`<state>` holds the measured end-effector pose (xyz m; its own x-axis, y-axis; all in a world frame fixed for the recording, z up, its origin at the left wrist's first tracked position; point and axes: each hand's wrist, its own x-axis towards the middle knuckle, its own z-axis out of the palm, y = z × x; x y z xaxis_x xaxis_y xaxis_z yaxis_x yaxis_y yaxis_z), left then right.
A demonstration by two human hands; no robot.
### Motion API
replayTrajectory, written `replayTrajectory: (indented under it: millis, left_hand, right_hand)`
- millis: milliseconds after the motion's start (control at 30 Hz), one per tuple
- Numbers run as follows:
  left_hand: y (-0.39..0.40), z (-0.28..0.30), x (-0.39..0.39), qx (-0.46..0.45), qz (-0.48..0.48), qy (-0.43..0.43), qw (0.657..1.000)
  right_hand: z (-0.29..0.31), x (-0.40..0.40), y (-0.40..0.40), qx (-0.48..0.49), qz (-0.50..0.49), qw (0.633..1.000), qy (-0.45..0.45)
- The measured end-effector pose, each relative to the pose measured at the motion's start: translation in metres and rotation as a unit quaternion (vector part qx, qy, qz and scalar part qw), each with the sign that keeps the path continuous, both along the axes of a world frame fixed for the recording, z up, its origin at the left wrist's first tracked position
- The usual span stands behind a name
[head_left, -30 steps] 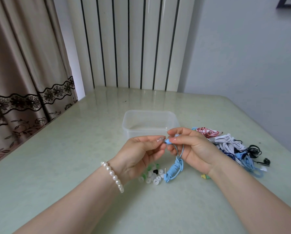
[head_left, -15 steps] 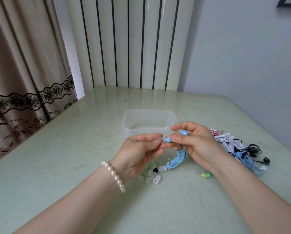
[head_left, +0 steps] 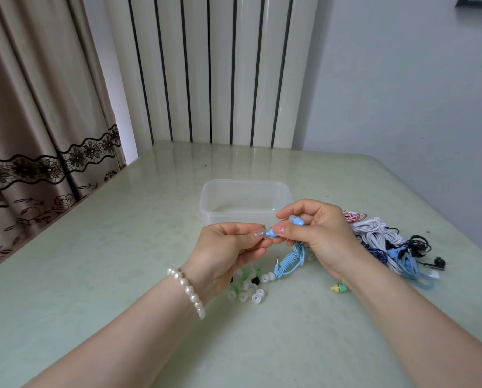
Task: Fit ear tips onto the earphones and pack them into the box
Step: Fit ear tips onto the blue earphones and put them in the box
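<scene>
One clear plastic box (head_left: pixel 245 201), one loose pile of ear tips (head_left: pixel 248 287), one heap of bundled earphones (head_left: pixel 388 242) are seen on a pale green table (head_left: pixel 122 247); curtain at left. A blue earbud (head_left: pixel 270 233) is pinched by the right hand (head_left: pixel 318 233); a clear ear tip (head_left: pixel 259 234) is pinched against it by the left hand (head_left: pixel 228 247), above the table, just before the box.

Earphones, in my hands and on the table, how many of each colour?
Light blue: 2, one held, one piled
Red and white: 1
White: 1, maybe more, tangled
Dark blue: 1
Black: 1
Yellow-green: 1 earbud
Total: at least 7
</scene>
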<state>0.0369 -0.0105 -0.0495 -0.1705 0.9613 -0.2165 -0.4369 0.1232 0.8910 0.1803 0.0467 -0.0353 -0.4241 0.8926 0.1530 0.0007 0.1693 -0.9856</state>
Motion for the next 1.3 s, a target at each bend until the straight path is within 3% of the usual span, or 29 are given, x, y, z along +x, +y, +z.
replayTrajectory:
  millis: [833, 1167, 1300]
  left_hand:
    - [-0.001, -0.001, 0.003, 0.009, 0.028, -0.017, 0.999]
    - [0.001, 0.001, 0.000, 0.021, -0.017, -0.031, 0.999]
    - [0.001, 0.001, 0.002, 0.021, -0.028, -0.039, 0.999]
  right_hand:
    - [-0.007, -0.013, -0.007, 0.101, -0.092, 0.990, -0.031]
    - [-0.003, -0.004, 0.002, -0.047, -0.056, 0.995, 0.062]
    - [-0.002, -0.004, 0.001, -0.048, -0.036, 0.996, 0.066]
